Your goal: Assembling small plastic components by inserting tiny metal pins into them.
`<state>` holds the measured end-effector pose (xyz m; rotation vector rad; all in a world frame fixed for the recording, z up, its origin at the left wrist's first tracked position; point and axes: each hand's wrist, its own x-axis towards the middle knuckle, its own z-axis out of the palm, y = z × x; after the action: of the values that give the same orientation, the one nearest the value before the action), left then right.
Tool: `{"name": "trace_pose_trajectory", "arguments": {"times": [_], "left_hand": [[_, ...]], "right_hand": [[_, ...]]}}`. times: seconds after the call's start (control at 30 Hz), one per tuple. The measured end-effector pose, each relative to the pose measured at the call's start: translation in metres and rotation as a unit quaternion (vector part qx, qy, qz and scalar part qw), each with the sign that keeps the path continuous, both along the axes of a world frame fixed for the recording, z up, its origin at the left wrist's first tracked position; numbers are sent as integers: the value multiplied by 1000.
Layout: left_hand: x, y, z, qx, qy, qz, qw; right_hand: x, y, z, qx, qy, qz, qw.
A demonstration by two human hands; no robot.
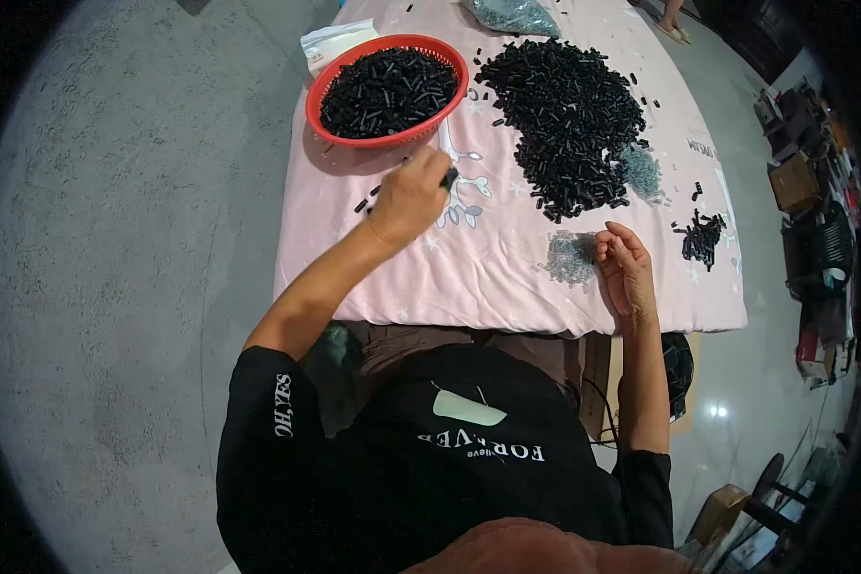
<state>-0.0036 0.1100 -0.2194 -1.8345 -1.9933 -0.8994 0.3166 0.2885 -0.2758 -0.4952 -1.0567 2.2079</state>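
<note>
My left hand (413,196) is closed over the pink cloth, just below the red basket. A small black tubular piece (448,179) shows at its right side, in the fingers. A few loose black pieces (362,206) lie beside the wrist. My right hand (627,273) is palm up at the right edge of a small heap of clear, greyish bits (570,258). Its thumb and fingertips are drawn together; whatever they pinch is too small to make out. Many similar black pieces fill the red basket (314,120), and a large pile of black pieces (569,115) spreads farther off.
Pink patterned cloth (507,301) covers the table. More clear bits (640,172) touch the big pile, and a smaller black pile (703,239) lies at the right. A clear bag (515,16) and white packet (339,44) sit at the far side. Boxes (796,182) line the right.
</note>
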Motion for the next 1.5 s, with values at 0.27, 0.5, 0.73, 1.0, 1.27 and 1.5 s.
{"name": "trace_pose_trajectory", "arguments": {"times": [0.27, 0.5, 0.73, 1.0, 1.27, 1.5], "left_hand": [[-104, 65, 72, 62, 56, 158, 984], [-137, 88, 83, -73, -34, 253, 964], [-97, 74, 83, 138, 35, 107, 984], [-9, 62, -25, 5, 85, -50, 995], [-25, 27, -37, -138, 17, 34, 990], [-25, 7, -33, -151, -51, 100, 982]], "right_hand": [[0, 0, 2, 5, -4, -11, 1000], [0, 2, 2, -4, 7, -2, 1000], [1, 2, 2, 12, 14, 7, 1000], [2, -1, 2, 7, 10, -1, 1000], [2, 2, 2, -2, 13, -3, 1000], [0, 0, 5, -8, 8, -3, 1000]]}}
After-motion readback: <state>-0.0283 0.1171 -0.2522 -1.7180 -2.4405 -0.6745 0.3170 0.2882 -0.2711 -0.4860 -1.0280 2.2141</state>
